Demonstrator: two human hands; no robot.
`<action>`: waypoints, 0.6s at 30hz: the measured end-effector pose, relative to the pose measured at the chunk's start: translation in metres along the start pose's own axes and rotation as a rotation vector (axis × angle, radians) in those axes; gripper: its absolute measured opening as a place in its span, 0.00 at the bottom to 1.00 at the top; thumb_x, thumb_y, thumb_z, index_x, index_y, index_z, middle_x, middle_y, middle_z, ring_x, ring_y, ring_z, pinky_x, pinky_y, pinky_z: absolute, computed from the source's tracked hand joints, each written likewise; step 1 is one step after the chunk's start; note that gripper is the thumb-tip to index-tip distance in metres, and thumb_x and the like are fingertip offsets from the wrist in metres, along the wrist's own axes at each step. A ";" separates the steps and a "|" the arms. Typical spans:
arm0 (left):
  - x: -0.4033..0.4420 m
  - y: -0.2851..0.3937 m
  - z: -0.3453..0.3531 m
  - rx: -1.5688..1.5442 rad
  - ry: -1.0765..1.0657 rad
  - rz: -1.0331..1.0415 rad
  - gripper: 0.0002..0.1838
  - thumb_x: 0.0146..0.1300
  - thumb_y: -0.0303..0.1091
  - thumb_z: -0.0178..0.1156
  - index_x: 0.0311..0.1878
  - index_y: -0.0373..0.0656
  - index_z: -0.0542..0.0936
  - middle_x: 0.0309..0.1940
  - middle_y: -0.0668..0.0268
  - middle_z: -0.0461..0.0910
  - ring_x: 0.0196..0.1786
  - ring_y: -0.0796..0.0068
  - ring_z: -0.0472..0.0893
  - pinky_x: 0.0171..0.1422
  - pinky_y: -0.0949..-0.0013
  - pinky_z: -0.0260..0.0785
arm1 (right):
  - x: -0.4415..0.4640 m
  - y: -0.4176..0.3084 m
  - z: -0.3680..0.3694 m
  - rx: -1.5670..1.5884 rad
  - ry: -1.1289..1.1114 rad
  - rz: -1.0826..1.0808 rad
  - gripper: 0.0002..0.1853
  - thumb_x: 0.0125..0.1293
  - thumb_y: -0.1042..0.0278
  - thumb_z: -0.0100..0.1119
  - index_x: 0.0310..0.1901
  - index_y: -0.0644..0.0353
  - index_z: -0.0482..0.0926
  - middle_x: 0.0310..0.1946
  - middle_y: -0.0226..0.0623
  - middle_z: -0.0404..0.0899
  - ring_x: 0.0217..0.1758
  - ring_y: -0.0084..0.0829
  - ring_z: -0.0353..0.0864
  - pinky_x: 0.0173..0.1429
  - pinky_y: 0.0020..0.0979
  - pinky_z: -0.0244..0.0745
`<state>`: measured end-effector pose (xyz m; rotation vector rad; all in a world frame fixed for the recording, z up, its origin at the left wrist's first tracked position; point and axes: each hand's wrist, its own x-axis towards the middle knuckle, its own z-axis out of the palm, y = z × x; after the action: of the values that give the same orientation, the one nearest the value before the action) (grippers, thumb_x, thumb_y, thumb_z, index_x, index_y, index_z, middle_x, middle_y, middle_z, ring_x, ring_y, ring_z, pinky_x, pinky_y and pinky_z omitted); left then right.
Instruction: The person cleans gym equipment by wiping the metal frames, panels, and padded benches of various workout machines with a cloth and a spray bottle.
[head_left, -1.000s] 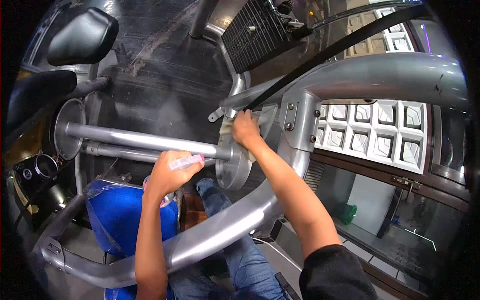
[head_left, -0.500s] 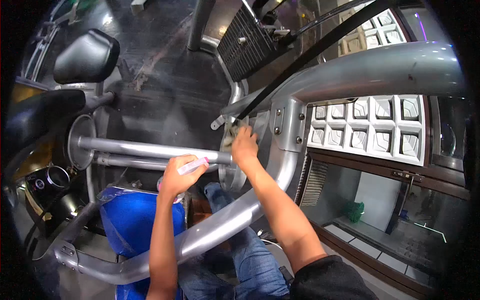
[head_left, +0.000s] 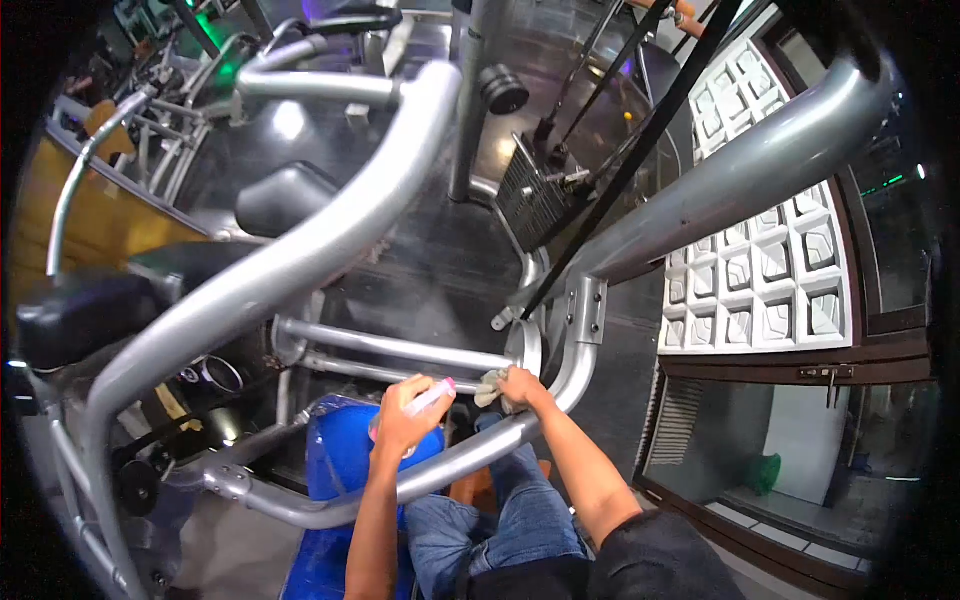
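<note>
My left hand [head_left: 405, 412] is closed round a spray bottle with a pink and clear nozzle [head_left: 430, 396], above the blue seat [head_left: 335, 450]. To its right, my right hand [head_left: 523, 388] grips a pale cloth [head_left: 490, 388] close to the curved silver frame tube [head_left: 470, 452]. Just beyond the hands, a straight silver bar [head_left: 400, 347] runs to a round end plate [head_left: 524, 345]. Much of the bottle's body is hidden behind my left hand.
A thick silver tube [head_left: 290, 250] arches across the left side, over black pads [head_left: 285, 198]. A black strap [head_left: 630, 160] slants down from the upper right. White panels [head_left: 760, 270] and a brown-framed window [head_left: 770, 372] stand at the right.
The view has tilted up and pulled back, showing more of the machine and room. My right hand has come away from the end plate towards my left hand, with the cloth in it.
</note>
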<state>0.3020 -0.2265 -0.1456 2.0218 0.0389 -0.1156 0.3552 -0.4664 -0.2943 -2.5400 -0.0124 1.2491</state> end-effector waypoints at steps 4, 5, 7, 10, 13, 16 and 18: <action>-0.021 0.026 -0.029 0.073 0.047 -0.022 0.14 0.57 0.39 0.68 0.25 0.38 0.79 0.20 0.57 0.74 0.23 0.60 0.75 0.29 0.62 0.64 | -0.046 -0.023 -0.005 0.565 0.134 -0.267 0.36 0.64 0.42 0.57 0.59 0.70 0.75 0.53 0.62 0.79 0.61 0.50 0.78 0.65 0.38 0.70; -0.027 0.032 -0.035 0.074 0.057 -0.070 0.13 0.58 0.37 0.68 0.25 0.38 0.79 0.20 0.57 0.74 0.22 0.59 0.75 0.29 0.61 0.64 | -0.066 -0.034 -0.004 0.621 0.224 -0.257 0.33 0.66 0.44 0.55 0.58 0.69 0.77 0.54 0.58 0.80 0.62 0.45 0.77 0.66 0.36 0.68; -0.038 0.051 -0.046 0.015 0.117 -0.040 0.13 0.59 0.33 0.68 0.24 0.36 0.78 0.20 0.57 0.74 0.22 0.61 0.74 0.29 0.62 0.63 | -0.098 -0.043 -0.016 0.787 0.109 -0.338 0.29 0.71 0.51 0.51 0.60 0.71 0.75 0.58 0.52 0.79 0.64 0.39 0.75 0.69 0.33 0.65; -0.059 0.066 -0.062 -0.001 0.166 -0.070 0.14 0.60 0.33 0.68 0.23 0.37 0.77 0.18 0.61 0.73 0.22 0.68 0.74 0.28 0.64 0.63 | -0.117 -0.044 0.005 1.192 0.246 -0.253 0.26 0.71 0.56 0.51 0.65 0.66 0.72 0.55 0.43 0.80 0.59 0.32 0.76 0.65 0.30 0.68; -0.077 0.080 -0.071 -0.040 0.252 -0.105 0.14 0.60 0.33 0.67 0.23 0.36 0.78 0.17 0.63 0.73 0.19 0.71 0.74 0.25 0.66 0.62 | -0.154 -0.060 -0.041 1.534 0.081 -0.209 0.21 0.72 0.57 0.48 0.58 0.63 0.75 0.48 0.38 0.81 0.51 0.28 0.80 0.56 0.29 0.75; -0.087 0.101 -0.084 -0.114 0.340 -0.179 0.13 0.62 0.33 0.66 0.24 0.36 0.79 0.18 0.65 0.74 0.17 0.76 0.74 0.23 0.70 0.62 | -0.164 -0.060 -0.078 1.452 0.028 -0.389 0.18 0.73 0.58 0.45 0.53 0.60 0.77 0.42 0.32 0.80 0.43 0.24 0.80 0.49 0.28 0.76; -0.095 0.117 -0.094 -0.190 0.404 -0.189 0.13 0.63 0.34 0.66 0.26 0.35 0.80 0.20 0.67 0.75 0.17 0.81 0.75 0.21 0.73 0.63 | -0.182 -0.078 -0.118 1.346 -0.039 -0.458 0.18 0.73 0.58 0.46 0.56 0.60 0.77 0.44 0.31 0.80 0.46 0.24 0.79 0.51 0.27 0.74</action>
<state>0.2231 -0.1914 0.0096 1.8195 0.4790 0.1737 0.3439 -0.4504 -0.0650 -1.2364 0.1677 0.6899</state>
